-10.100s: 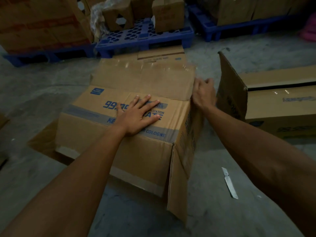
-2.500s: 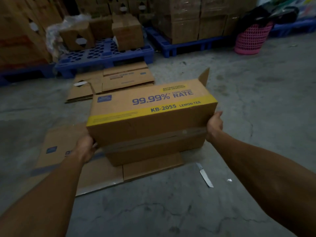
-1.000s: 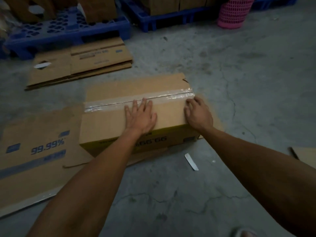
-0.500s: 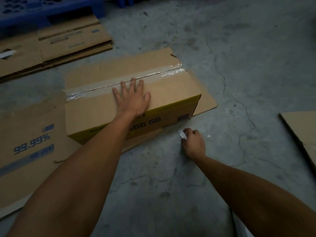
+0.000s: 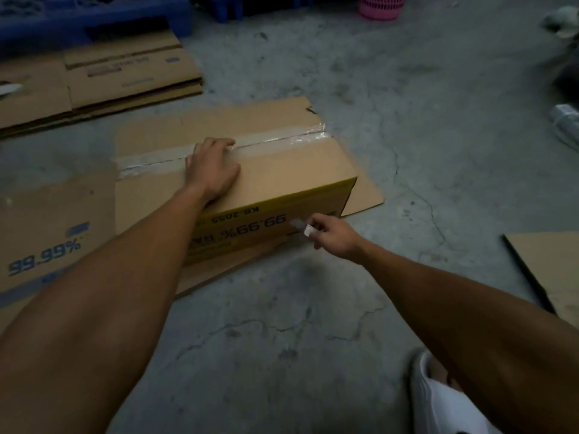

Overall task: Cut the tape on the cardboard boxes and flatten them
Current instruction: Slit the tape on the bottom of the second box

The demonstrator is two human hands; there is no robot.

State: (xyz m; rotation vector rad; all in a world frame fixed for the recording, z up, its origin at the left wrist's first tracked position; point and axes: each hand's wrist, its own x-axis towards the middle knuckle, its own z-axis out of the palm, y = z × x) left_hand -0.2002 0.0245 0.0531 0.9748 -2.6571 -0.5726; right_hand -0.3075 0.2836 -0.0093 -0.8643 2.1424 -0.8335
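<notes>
Concrete floor (image 5: 313, 355), grey, cracked, dim light. Flattened cardboard (image 5: 47, 239) lies on it at left, blue "99.99%" print facing up; a stack of flattened boxes (image 5: 125, 79) sits farther back left, near a blue pallet (image 5: 94, 20). Another cardboard sheet (image 5: 548, 264) at the right edge. Pink basket (image 5: 383, 6) at top.

Cardboard box (image 5: 282, 173) in centre, still assembled, resting partly on the flattened cardboard. Near side yellow, print reading upside down. Clear tape (image 5: 282, 140) runs along the top seam, left to right, uncut as far as can be seen.

Left hand (image 5: 213, 170) lies palm down on the box top, fingers curled over the tape line; grip loosely together, clasping nothing.

Right hand (image 5: 332, 236) just in front of the box's near lower right corner, grip pinched on a small pale blade (image 5: 300, 225), tip pointing toward the yellow side. Whether the blade touches the box cannot be told; it is blurred.
</notes>
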